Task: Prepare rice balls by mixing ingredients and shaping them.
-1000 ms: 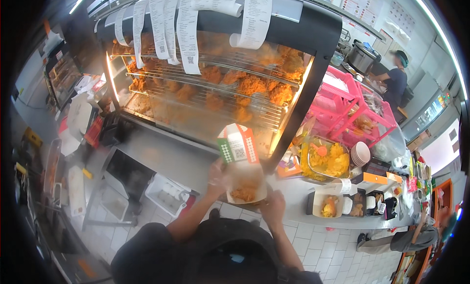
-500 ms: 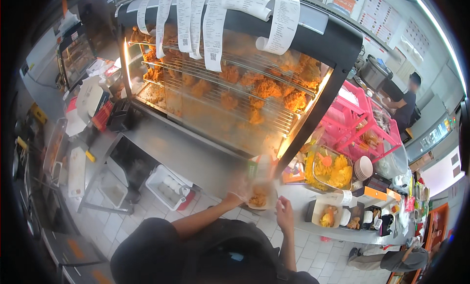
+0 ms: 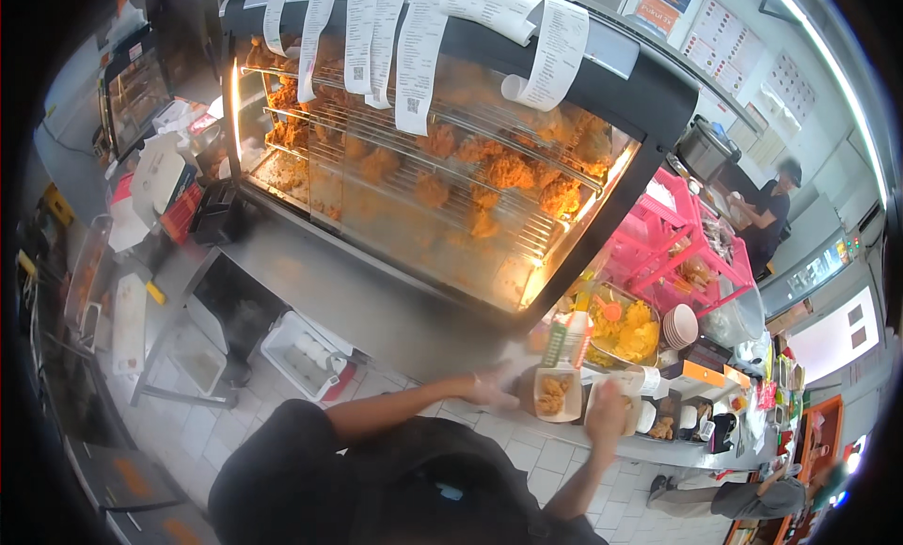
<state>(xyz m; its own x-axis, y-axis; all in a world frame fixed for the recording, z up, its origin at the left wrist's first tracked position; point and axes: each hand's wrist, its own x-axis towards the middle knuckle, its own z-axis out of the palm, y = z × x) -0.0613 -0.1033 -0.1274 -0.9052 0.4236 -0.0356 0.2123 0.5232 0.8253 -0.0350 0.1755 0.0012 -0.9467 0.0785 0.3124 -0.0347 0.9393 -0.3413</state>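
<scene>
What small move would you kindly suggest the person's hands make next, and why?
I'd perhaps settle the open green-and-white paper carton squarely on the grey metal counter: it shows between the left hand and right hand, near the front edge, lid open, golden fried chicken exposed.

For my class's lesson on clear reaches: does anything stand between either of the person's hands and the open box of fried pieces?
Nothing visible does: the left hand is just left of the open box, the right hand just right of it. Blur hides whether they touch it.
</scene>
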